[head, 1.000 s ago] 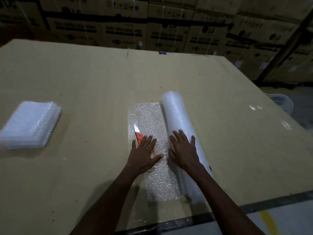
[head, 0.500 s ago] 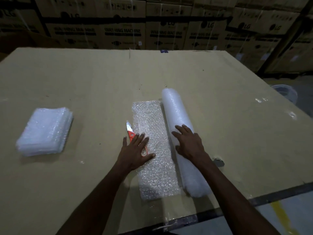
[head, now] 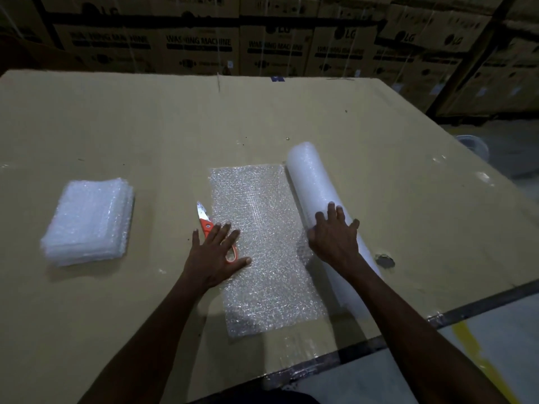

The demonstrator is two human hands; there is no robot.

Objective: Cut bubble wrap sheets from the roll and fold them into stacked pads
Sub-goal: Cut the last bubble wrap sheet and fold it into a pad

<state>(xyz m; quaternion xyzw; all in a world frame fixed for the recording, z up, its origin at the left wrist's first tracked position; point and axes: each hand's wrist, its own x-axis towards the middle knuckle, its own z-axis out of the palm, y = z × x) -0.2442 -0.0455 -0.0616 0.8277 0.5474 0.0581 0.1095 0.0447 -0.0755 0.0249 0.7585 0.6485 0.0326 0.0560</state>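
Observation:
A bubble wrap roll lies on the cardboard table top, with an unrolled sheet spread flat to its left. My right hand rests open on the roll, fingers spread. My left hand presses flat on the sheet's left edge and covers the orange handles of the scissors, whose blades stick out beyond the fingers. A stack of folded bubble wrap pads sits at the left.
Stacked cardboard boxes marked washing machine line the far side of the table. The table's near edge has a dark strip. A pale bucket stands on the floor at the right. A small hole shows in the cardboard by the roll.
My right hand has rolled the roll to the right, so the unrolled sheet is wider. My left hand stays flat on the sheet's edge over the scissors.

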